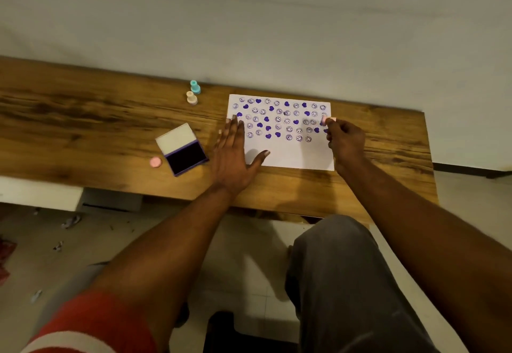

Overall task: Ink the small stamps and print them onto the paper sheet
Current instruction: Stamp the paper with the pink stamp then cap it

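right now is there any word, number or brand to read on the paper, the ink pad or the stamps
No readable text anywhere in this view.
paper: only purple stamped smiley faces and hearts, no words or numbers.
ink pad: open, lid blank, no label visible.
teal stamp, cream stamp and pink cap: no markings visible, too small to be sure.
pink stamp pinched in the right hand: mostly hidden, nothing legible.

No words or numbers can be read; the paper sheet (291, 156) bears only purple smiley and heart prints.
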Motion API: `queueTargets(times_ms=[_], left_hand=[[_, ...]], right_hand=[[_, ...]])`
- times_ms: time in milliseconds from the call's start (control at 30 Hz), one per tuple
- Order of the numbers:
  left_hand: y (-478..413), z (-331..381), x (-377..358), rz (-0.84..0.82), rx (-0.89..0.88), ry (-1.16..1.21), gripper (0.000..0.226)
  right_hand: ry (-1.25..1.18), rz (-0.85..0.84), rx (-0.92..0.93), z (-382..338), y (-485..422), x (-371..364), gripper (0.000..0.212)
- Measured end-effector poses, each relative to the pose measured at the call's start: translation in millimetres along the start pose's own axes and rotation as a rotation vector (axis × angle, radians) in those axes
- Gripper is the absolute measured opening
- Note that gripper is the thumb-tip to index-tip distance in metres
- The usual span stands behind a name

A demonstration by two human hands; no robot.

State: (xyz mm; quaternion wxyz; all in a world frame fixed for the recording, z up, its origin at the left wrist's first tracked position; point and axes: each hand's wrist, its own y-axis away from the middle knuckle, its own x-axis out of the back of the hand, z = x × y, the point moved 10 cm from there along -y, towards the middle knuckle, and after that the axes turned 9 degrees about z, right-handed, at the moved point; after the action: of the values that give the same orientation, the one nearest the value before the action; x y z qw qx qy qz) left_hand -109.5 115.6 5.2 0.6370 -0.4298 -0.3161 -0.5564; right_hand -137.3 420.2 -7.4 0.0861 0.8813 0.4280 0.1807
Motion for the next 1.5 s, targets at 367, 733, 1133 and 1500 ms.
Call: queueTargets(times_ms=[367, 733, 1133, 1500], left_hand=[[36.8, -174.3, 126.7, 0.169, 0.218, -0.08, 0.105], [44.6, -239.7, 112.0, -0.035, 0.294, 0.07, 0.066], [33.7, -245.0, 104.6, -0.074, 0.269, 0.152, 0.037], [28.2, -249.3, 96.9, -0.127, 0.262, 0.113, 0.056]], right_hand=[[0.489, -0.464, 0.607, -68.6, 126.8, -169.7, 0.031], [0.724, -0.789, 0.969, -45.7, 282.7, -302.9, 0.03], [0.901, -0.845, 1.047, -24.3, 294.2, -335.5, 0.028], [1.226, -0.935, 1.222, -24.4, 319.0, -360.3, 0.017]])
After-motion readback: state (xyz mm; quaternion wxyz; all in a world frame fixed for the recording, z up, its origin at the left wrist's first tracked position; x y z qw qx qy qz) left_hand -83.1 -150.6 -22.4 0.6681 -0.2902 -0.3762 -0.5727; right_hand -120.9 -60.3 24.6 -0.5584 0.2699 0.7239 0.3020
